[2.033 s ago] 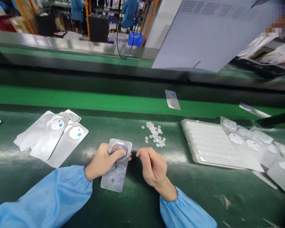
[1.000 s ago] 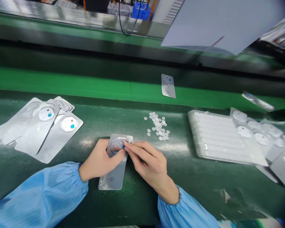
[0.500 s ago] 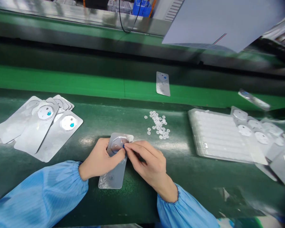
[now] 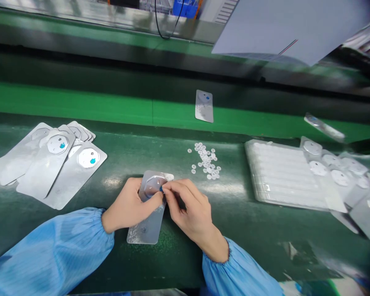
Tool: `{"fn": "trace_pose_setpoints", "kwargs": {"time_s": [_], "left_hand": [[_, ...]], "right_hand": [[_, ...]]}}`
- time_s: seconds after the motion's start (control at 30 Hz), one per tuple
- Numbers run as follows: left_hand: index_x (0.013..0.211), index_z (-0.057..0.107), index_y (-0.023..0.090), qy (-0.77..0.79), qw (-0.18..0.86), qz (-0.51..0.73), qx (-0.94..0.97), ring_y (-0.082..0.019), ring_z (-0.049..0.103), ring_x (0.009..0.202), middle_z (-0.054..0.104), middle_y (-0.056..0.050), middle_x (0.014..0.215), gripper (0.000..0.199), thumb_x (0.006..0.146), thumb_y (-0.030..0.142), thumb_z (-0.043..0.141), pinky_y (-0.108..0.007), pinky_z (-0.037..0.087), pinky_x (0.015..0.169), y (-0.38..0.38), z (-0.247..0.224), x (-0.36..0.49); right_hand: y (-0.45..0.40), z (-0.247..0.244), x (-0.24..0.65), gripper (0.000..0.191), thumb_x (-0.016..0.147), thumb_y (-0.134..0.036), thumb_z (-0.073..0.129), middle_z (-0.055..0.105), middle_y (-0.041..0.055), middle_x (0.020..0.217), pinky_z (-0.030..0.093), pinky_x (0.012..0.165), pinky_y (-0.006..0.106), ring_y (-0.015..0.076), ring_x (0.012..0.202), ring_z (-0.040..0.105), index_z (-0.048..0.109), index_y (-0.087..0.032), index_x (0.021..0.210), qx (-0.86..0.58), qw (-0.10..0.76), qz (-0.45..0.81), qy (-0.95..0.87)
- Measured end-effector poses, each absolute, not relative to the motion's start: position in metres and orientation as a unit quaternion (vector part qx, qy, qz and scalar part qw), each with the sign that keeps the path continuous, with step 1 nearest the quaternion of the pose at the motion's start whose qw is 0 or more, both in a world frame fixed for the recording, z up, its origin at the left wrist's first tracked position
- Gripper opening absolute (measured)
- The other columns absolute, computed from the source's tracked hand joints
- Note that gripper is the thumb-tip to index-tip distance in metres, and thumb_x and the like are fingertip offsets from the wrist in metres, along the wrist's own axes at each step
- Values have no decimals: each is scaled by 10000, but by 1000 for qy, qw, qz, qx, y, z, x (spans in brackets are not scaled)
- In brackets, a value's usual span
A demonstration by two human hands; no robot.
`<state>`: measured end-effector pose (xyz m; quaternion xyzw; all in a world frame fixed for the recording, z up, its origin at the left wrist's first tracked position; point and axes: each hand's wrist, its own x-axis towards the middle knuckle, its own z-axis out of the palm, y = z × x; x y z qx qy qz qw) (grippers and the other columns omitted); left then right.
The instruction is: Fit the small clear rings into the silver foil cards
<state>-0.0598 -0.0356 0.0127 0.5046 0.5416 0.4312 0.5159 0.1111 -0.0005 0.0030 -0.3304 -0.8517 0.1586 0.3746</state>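
My left hand (image 4: 132, 207) grips a flat silver-grey plate (image 4: 146, 230) with rounded corners, its thumb lying across the face. An octagonal outline with small holes marks the plate's upper part. At the right edge of that outline, my right hand (image 4: 188, 209) pinches thumb and forefinger together beside a small blue spot (image 4: 161, 188). Whatever lies between those fingertips is too small to make out. Just beyond the right hand, several small clear discs (image 4: 207, 158) are scattered on the green table (image 4: 228, 246).
Similar plates with blue spots lie in an overlapping pile (image 4: 66, 181) at left. To the right are a stack of clear plastic trays (image 4: 283, 176) and more plates (image 4: 357, 193). A bright green belt (image 4: 111, 102) behind carries one plate (image 4: 204, 107) and a narrow packet (image 4: 323, 126).
The plate and packet on the green belt have shifted left. Both hands stay at the held plate, and the right hand's knuckles have moved slightly left and up.
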Motion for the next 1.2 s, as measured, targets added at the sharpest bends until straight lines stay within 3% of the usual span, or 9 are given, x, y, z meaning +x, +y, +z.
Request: {"fn": "trace_pose_setpoints", "kwargs": {"time_s": [0.27, 0.9, 1.0, 1.07, 1.13, 1.2], "left_hand": [[636, 511, 167, 530, 536, 445, 484, -86, 377, 578, 438, 52, 611, 251, 848, 234, 628, -196, 339, 509, -34, 13, -60], [633, 481, 178, 529, 548, 455, 462, -82, 358, 556, 416, 57, 605, 280, 845, 246, 650, -205, 326, 499, -33, 12, -61], [637, 521, 171, 532, 538, 457, 467, -83, 408, 546, 458, 53, 595, 264, 848, 248, 659, -200, 351, 499, -33, 12, -61], [678, 600, 160, 534, 538, 456, 465, -103, 511, 567, 566, 27, 627, 215, 852, 265, 669, -207, 420, 529, -33, 12, -63], [804, 701, 149, 529, 556, 452, 454, -161, 657, 679, 702, -27, 744, 154, 860, 291, 680, -241, 522, 622, -33, 13, -64], [980, 745, 140, 524, 579, 448, 435, -233, 741, 842, 778, -85, 899, 235, 861, 338, 702, -295, 586, 730, -34, 14, -66]], "right_hand": [[-2, 4, 111, 134, 981, -96, 591, 713, 39, 874, 549, 616, 252, 141, 742, 677, 653, -200, 1037, -327, 399, 170, -840], [-5, 3, 116, 128, 954, -90, 622, 662, 29, 838, 534, 563, 261, 146, 707, 637, 673, -201, 991, -365, 446, 275, -769], [-3, 2, 112, 107, 963, -115, 618, 663, 40, 850, 544, 573, 269, 151, 708, 639, 682, -197, 989, -367, 451, 307, -754], [-4, 4, 111, 97, 967, -131, 619, 653, 37, 841, 520, 549, 257, 146, 697, 628, 688, -198, 971, -371, 455, 329, -739], [-9, 12, 123, 97, 972, -142, 618, 626, 25, 823, 473, 507, 246, 130, 648, 600, 687, -204, 946, -380, 470, 350, -716], [-20, 23, 155, 102, 979, -161, 618, 586, 10, 800, 425, 463, 243, 108, 564, 564, 676, -208, 909, -387, 495, 374, -682]]}}
